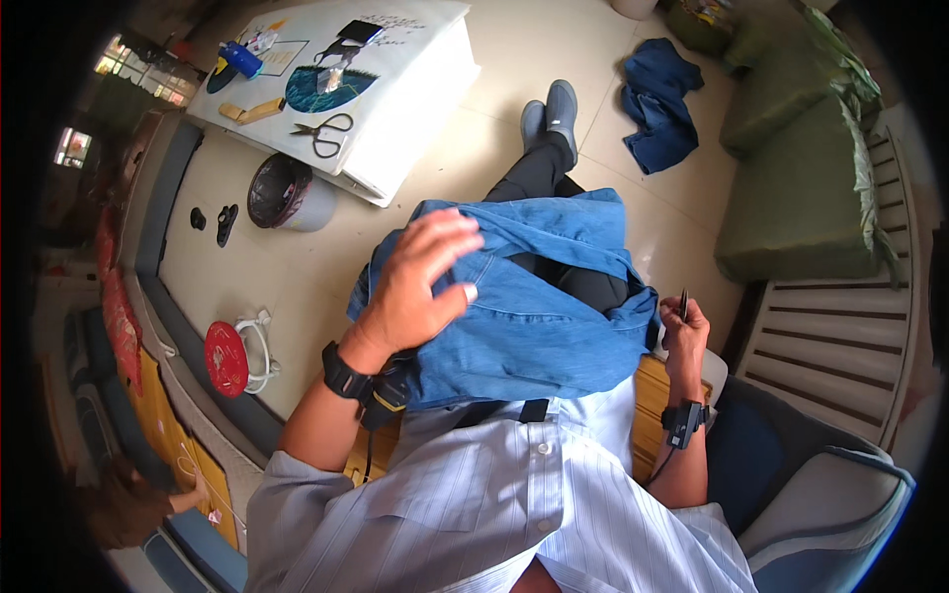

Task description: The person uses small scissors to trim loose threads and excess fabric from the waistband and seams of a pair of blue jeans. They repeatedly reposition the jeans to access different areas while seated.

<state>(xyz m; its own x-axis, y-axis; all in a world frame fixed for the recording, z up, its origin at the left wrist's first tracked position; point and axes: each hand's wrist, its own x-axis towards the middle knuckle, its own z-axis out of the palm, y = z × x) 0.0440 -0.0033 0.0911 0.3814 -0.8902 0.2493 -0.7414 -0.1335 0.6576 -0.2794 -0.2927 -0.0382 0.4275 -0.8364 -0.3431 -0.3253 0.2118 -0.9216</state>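
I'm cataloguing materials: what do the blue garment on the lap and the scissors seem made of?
The blue garment: likely matte denim, judging by its stitched seams and soft folds. The scissors: probably dark metal, from the slim looped handles; coating unclear.

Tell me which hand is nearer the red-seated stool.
Left. The left hand is over the blue denim garment, right of the red-seated stool; the right hand is farther right, past the garment.

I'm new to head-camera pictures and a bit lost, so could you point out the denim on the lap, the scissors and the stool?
Denim [504, 346]: head view, on a flat stretch of its cloth.
Scissors [315, 131]: head view, where blades meet handles.
Stool [225, 358]: head view, on its red seat.
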